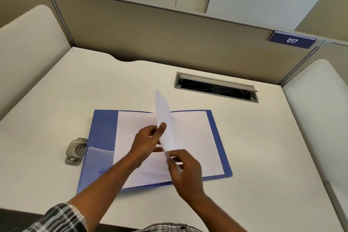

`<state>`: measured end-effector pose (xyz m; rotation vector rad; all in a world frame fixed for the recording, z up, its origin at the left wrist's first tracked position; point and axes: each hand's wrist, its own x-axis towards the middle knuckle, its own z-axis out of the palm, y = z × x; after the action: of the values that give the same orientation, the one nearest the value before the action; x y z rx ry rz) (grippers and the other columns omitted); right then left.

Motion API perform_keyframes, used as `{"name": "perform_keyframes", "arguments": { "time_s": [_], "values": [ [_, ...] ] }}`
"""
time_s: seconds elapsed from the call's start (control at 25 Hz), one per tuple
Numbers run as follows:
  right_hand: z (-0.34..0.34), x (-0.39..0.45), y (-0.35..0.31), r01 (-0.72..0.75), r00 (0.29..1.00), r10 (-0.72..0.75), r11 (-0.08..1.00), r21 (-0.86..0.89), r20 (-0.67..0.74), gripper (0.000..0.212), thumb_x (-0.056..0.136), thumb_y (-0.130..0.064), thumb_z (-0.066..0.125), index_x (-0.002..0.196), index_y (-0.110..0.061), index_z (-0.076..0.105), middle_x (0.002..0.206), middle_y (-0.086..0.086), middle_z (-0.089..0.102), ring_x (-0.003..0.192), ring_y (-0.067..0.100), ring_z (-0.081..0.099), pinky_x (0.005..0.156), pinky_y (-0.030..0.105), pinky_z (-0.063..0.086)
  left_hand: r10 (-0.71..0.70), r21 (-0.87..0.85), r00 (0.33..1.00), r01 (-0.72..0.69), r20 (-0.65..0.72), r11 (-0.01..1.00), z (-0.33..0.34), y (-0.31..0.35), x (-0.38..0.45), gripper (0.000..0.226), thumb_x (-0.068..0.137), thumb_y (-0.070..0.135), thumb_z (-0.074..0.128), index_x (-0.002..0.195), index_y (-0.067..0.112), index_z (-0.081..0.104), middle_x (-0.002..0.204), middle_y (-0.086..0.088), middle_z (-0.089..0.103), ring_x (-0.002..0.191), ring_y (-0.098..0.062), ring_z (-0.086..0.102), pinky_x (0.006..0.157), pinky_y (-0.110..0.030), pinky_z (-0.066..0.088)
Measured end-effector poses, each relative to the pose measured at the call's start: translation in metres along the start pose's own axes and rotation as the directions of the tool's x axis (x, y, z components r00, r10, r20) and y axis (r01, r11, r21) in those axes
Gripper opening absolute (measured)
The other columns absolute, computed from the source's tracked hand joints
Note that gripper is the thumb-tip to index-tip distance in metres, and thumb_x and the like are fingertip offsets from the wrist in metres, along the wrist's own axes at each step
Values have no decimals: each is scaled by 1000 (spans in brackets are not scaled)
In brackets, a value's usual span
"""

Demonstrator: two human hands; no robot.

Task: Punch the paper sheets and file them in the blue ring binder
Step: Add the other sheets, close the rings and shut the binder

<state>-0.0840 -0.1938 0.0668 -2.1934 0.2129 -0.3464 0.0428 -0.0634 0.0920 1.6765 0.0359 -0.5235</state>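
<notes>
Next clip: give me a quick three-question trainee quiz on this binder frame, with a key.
1. True or false: the blue ring binder lies shut on the desk.
2. Which hands hold the raised sheet? A) left hand only B) right hand only C) both
3. What grey tool sits just left of the binder?

Key: 1 false, it lies open with paper inside; 2 C; 3 the hole punch.
</notes>
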Motion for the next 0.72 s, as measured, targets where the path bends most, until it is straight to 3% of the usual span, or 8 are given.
{"name": "perform_keyframes", "arguments": {
  "time_s": [0.08, 0.2, 0.28, 0.36, 0.44, 0.52, 0.64, 0.72],
  "values": [
    [7, -1, -2, 0, 986, -10, 998, 55, 165, 21, 97, -32, 67, 118, -29, 70, 113, -21, 71, 97, -2, 68, 80, 15, 57, 6, 130, 993, 9, -118, 992, -2, 0, 3, 43, 79, 62, 66, 106, 29, 60, 98, 15, 66, 86, -13, 66, 61, -22, 57],
    [10, -5, 2, -28, 960, -13, 989, 143, 280, 37, 100, -56, 55, 129, -36, 65, 124, -28, 67, 108, -4, 67, 84, 14, 55, -10, 233, 967, 71, -253, 970, -20, -16, 9, 42, 89, 40, 68, 126, 22, 56, 114, 4, 61, 97, -19, 60, 84, -37, 57],
    [6, -4, 12, -90, 977, 58, 985, 150, 205, 41, 98, -62, 53, 127, -37, 65, 123, -27, 68, 109, -2, 67, 86, 18, 57, -36, 222, 949, 110, -313, 969, -38, -28, 13, 40, 90, 32, 68, 126, 16, 60, 118, -3, 65, 100, -26, 63, 85, -39, 54],
    [0, -2, 30, -200, 979, 196, 976, 90, 52, 33, 96, -54, 60, 123, -36, 66, 117, -23, 68, 106, 0, 68, 87, 25, 58, -43, 214, 931, 128, -363, 968, -57, -38, 16, 33, 88, 27, 72, 118, 13, 67, 114, -7, 70, 92, -26, 65, 77, -35, 54],
    [-11, 1, 58, -316, 944, 311, 948, -34, -111, 28, 95, -36, 69, 122, -28, 66, 119, -14, 66, 107, 6, 66, 90, 34, 57, -24, 261, 917, 139, -398, 955, -74, -47, 19, 21, 86, 25, 74, 103, 13, 70, 105, -8, 72, 79, -20, 63, 66, -29, 50],
    [-23, 4, 87, -438, 895, 404, 876, -203, -188, 32, 95, -30, 69, 125, -22, 66, 128, 0, 62, 117, 22, 63, 98, 42, 54, -21, 294, 910, 155, -415, 943, -86, -56, 21, 16, 85, 23, 76, 95, 14, 68, 99, -6, 70, 76, -20, 62, 65, -29, 49],
    [-38, 9, 116, -613, 787, 559, 666, -425, -259, 59, 90, -49, 70, 136, -15, 58, 138, 10, 51, 127, 33, 51, 99, 46, 49, -37, 322, 896, 198, -442, 926, -97, -71, 25, 18, 83, 21, 77, 86, 6, 68, 90, -7, 70, 78, -28, 65, 70, -39, 55],
    [-43, 11, 125, -672, 730, 612, 563, -481, -304, 79, 81, -63, 72, 137, -12, 52, 134, 12, 49, 123, 34, 50, 94, 46, 51, -26, 371, 885, 222, -465, 902, -101, -80, 27, 20, 81, 20, 79, 82, 4, 67, 87, -10, 70, 80, -31, 65, 72, -42, 55]
  ]
}}
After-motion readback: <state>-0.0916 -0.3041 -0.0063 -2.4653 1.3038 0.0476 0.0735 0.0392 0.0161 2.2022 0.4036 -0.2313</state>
